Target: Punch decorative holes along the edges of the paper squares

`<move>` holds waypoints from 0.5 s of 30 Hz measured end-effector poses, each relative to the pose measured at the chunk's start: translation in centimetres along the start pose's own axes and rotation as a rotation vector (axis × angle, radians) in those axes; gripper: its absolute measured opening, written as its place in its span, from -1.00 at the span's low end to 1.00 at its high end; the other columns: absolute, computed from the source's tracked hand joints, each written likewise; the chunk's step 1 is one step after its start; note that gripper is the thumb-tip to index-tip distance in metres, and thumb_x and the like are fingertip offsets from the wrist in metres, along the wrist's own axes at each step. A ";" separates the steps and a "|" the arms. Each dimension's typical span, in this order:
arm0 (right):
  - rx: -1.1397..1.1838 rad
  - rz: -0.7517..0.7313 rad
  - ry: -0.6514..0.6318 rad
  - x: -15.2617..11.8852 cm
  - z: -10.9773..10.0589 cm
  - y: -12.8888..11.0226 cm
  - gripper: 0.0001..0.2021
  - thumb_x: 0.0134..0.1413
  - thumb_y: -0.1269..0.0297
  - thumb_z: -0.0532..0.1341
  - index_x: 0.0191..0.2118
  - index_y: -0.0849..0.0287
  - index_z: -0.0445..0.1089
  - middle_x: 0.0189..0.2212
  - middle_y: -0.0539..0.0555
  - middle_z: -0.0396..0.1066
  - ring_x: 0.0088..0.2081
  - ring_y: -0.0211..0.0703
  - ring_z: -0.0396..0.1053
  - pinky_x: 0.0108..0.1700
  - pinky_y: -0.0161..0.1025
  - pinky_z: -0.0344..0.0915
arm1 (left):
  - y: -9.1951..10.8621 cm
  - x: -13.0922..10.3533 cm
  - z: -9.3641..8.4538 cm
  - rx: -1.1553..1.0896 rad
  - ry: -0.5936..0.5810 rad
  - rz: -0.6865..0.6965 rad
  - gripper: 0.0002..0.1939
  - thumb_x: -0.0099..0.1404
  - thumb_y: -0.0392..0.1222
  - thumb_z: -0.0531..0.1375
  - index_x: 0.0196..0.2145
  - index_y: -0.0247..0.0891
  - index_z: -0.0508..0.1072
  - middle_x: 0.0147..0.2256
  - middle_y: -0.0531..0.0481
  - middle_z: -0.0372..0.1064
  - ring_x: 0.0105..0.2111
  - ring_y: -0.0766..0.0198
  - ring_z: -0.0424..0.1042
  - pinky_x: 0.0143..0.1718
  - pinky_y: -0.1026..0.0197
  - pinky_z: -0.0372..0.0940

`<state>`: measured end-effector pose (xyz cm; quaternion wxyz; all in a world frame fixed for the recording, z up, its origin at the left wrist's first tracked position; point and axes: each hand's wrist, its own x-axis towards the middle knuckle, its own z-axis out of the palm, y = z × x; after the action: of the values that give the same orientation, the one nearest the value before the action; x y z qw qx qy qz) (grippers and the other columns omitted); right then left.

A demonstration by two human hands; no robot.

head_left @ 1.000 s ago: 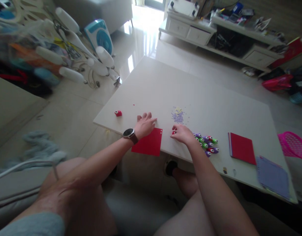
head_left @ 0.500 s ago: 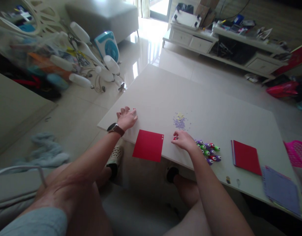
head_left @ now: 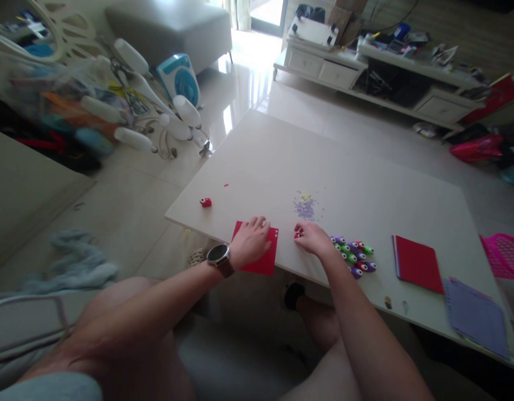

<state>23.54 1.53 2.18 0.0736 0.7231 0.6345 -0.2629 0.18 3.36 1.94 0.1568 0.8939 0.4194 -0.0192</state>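
My left hand (head_left: 252, 243), a watch on its wrist, lies over a square sheet of red paper (head_left: 257, 266) at the table's front edge. Its fingers are apart, and I see nothing held in them. Two small holes show at the sheet's far right corner. To the right of the paper, my right hand (head_left: 313, 238) is closed round a small red craft punch (head_left: 298, 235), mostly hidden by the fingers. Another red craft punch (head_left: 205, 202) stands on the table at the left, near a tiny red paper scrap (head_left: 226, 185).
Purple and yellow paper bits (head_left: 305, 206) lie beyond my right hand. Several coloured craft punches (head_left: 359, 259) are grouped beside my right forearm. Farther right are a stack of red paper (head_left: 418, 263) and a purple stack of sheets (head_left: 476, 317) on the white table (head_left: 344, 161).
My left hand has moved from the table's left side to the red paper. The red craft punch and scrap at the left are now uncovered. My right hand stays in place.
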 end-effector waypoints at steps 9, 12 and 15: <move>-0.015 -0.025 0.010 0.8 0.8 -0.6 -0.75 0.12 0.51 0.25 -0.12 0.18 0.59 -0.12 0.17 0.62 -0.14 -0.09 0.50 -0.14 -0.28 0.27 | 0.1 -1.3 0.1 -0.044 -0.141 0.008 -0.62 0.45 -0.18 0.13 0.17 -0.28 0.44 0.21 -0.39 0.39 0.22 -0.23 0.35 0.16 -0.28 0.34; 0.005 -0.030 0.033 1.0 0.8 -1.2 -0.79 0.14 0.49 0.25 -0.14 0.17 0.58 -0.13 0.16 0.63 -0.13 -0.11 0.51 -0.14 -0.29 0.27 | -0.1 -0.8 0.3 -0.065 -0.149 0.015 -0.63 0.43 -0.20 0.14 0.15 -0.26 0.45 0.23 -0.40 0.37 0.25 -0.26 0.33 0.19 -0.31 0.33; 0.054 -0.036 0.067 1.1 0.7 -2.1 -0.83 0.15 0.47 0.27 -0.17 0.16 0.56 -0.17 0.14 0.63 -0.13 -0.11 0.52 -0.12 -0.29 0.29 | -0.1 0.1 0.2 -0.099 -0.130 0.014 -0.61 0.41 -0.23 0.17 0.17 -0.25 0.44 0.26 -0.39 0.36 0.28 -0.24 0.32 0.22 -0.29 0.32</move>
<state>21.37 2.61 1.53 0.0281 0.7218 0.6420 -0.2570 0.16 3.46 1.67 0.2279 0.8849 0.4024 -0.0555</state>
